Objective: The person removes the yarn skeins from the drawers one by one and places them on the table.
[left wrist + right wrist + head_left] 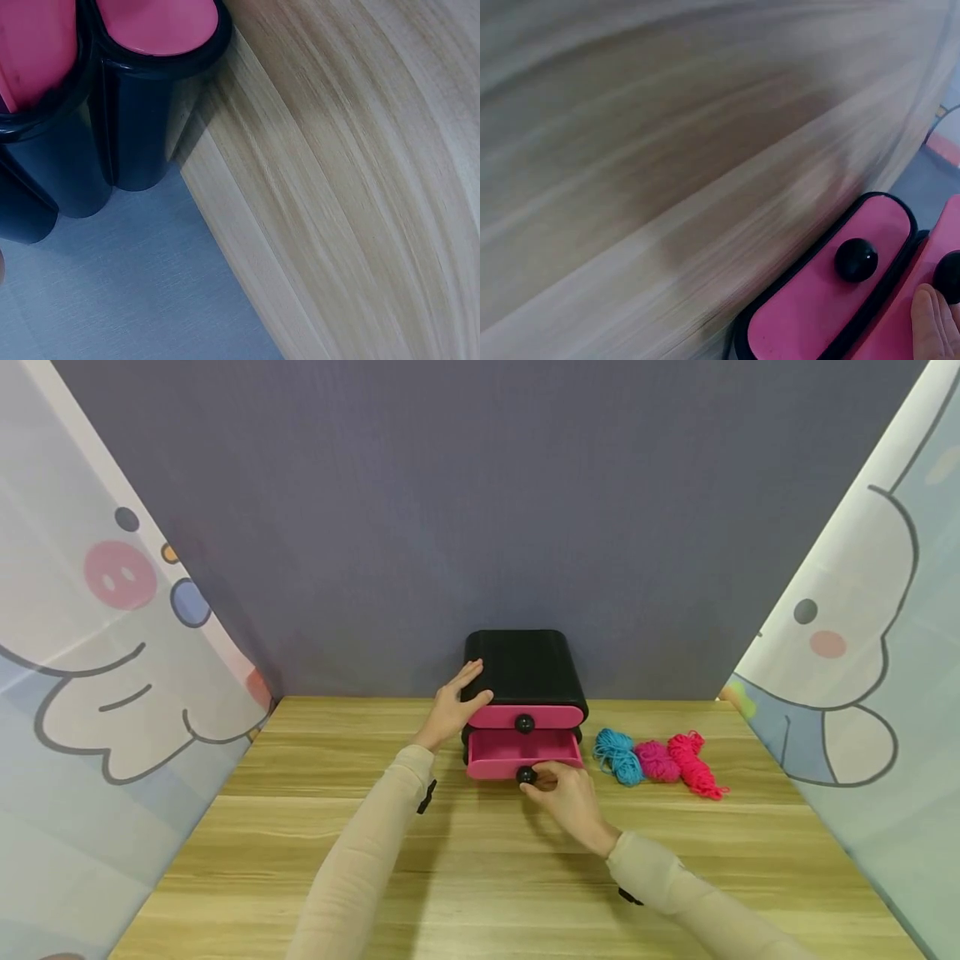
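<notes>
A small black drawer cabinet [525,664] with pink drawers stands at the back of the table. Its top drawer [487,717] is closed; below it, the middle drawer [492,769] is pulled partly out, its pink inside showing. In the right wrist view a closed bottom drawer [810,315] with a black knob [856,260] shows too. My right hand [573,802] pinches the round black knob [527,775] of the middle drawer between thumb and fingers. With fingers extended, my left hand [452,706] rests against the cabinet's upper left edge.
To the right of the cabinet lie a blue yarn bundle [618,757], a magenta one [657,762] and a hot pink one [697,766]. A grey panel [480,510] rises behind the wooden table [315,843]. Printed cartoon curtains [75,710] flank both sides.
</notes>
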Demonstrator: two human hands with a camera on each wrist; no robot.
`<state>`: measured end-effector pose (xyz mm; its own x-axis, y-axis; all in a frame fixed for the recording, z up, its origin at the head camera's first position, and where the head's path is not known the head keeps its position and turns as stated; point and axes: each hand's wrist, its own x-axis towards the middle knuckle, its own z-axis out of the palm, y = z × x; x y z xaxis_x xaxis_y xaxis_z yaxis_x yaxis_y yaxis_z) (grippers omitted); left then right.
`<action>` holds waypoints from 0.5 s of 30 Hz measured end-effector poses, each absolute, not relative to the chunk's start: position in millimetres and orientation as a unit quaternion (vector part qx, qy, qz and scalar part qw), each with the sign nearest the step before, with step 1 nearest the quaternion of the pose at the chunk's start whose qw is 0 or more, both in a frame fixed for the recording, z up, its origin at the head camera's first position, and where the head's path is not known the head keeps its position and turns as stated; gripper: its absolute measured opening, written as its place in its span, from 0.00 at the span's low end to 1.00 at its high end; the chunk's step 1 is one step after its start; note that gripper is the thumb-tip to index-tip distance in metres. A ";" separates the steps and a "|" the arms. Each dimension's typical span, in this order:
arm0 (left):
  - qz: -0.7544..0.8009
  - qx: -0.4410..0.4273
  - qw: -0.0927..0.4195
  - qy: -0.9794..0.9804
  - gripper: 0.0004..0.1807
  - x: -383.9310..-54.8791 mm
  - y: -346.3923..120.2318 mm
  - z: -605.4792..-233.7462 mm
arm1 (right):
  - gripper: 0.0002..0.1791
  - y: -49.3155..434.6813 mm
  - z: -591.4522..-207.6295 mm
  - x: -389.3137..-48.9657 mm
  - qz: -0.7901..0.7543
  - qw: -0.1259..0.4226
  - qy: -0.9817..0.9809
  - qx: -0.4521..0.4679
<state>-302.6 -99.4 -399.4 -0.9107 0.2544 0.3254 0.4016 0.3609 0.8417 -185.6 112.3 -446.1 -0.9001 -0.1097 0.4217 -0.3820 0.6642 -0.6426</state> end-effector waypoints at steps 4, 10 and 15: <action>-0.529 -0.200 0.072 -0.821 0.35 -303.8 -99.3 -398.9 | 0.14 110.5 -445.5 -194.1 0.379 0.186 -0.896 0.134; -0.526 -0.194 0.069 -0.825 0.35 -303.5 -99.5 -398.7 | 0.15 109.1 -444.9 -204.7 0.384 0.185 -0.895 0.132; -0.526 -0.193 0.067 -0.826 0.35 -303.2 -99.2 -399.5 | 0.16 109.3 -445.3 -209.4 0.400 0.166 -0.892 0.127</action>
<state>-303.2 -99.2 -399.5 -0.9166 0.2473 0.3141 0.3892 0.3720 0.8427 -209.4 109.3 -445.3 -0.9127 -0.0929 0.3980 -0.3588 0.6483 -0.6715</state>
